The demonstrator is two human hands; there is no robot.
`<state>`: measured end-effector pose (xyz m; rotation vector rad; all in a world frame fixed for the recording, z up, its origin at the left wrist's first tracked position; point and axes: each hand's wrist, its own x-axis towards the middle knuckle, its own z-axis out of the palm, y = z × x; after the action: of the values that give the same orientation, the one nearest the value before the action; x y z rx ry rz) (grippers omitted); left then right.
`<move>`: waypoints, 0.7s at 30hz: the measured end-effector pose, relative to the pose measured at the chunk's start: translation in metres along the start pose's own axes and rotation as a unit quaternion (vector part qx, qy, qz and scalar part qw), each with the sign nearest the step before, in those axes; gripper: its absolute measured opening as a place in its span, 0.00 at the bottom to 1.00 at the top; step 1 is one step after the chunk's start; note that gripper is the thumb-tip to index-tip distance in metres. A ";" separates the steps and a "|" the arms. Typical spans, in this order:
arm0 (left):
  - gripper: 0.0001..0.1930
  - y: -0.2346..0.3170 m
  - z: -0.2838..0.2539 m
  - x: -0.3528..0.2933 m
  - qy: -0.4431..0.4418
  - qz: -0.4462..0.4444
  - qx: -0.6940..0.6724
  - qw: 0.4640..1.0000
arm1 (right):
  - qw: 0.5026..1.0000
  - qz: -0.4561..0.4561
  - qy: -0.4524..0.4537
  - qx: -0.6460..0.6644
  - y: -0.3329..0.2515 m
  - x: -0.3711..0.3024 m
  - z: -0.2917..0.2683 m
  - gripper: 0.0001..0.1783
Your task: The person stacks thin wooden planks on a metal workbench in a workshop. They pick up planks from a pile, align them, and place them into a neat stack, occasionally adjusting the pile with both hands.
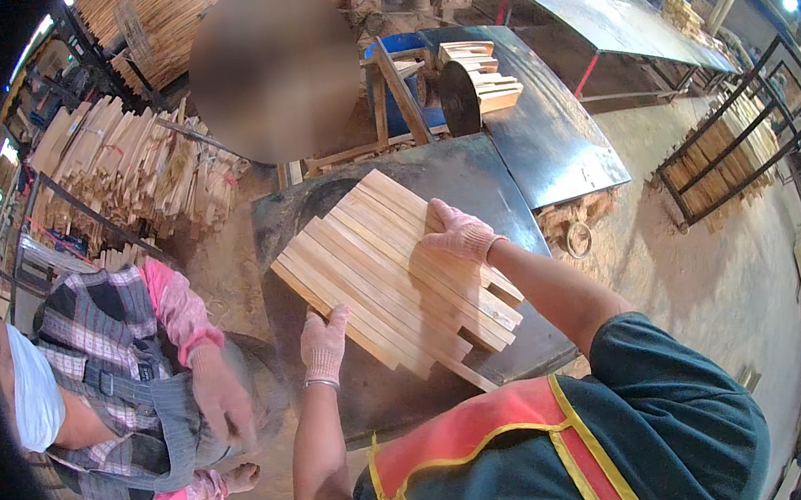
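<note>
A row of pale wooden strips point(393, 270) lies side by side on a dark metal table point(294, 347), their near ends uneven. My left hand point(323, 346), in a knit work glove, grips the left edge of the row with its thumb at the top. On the opposite edge, my right hand point(460, 235), also gloved, holds the strips with its fingers against their side. The row is squeezed between my two hands. One strip juts out further than the others at the near end. The undersides of the strips are hidden.
A round saw blade point(459, 98) stands beyond the strips, beside a stack of cut wood point(482, 73). At left is a co-worker in a plaid top point(104, 322), a gloved hand point(219, 393) lowered. Wood piles point(123, 171) and a metal rack point(728, 146) stand around.
</note>
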<state>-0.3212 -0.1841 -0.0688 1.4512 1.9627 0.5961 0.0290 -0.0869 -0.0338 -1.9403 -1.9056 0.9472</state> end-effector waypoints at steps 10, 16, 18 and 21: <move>0.35 -0.001 -0.003 -0.002 -0.006 0.015 -0.047 0.999 | 1.000 -0.008 0.007 0.011 -0.018 -0.008 -0.005 0.47; 0.38 -0.007 0.000 -0.001 -0.003 -0.003 -0.043 0.999 | 0.997 -0.039 0.025 0.056 -0.019 -0.014 -0.006 0.36; 0.39 0.008 -0.026 -0.020 -0.012 -0.035 -0.044 0.998 | 0.996 -0.045 -0.003 0.072 -0.033 -0.016 0.000 0.35; 0.42 0.004 -0.032 -0.024 -0.040 -0.048 0.024 0.998 | 0.989 -0.073 -0.019 0.129 -0.004 0.003 0.022 0.52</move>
<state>-0.3365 -0.2056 -0.0380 1.3799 1.9835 0.4452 0.0128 -0.0890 -0.0488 -1.6248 -1.8125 1.1308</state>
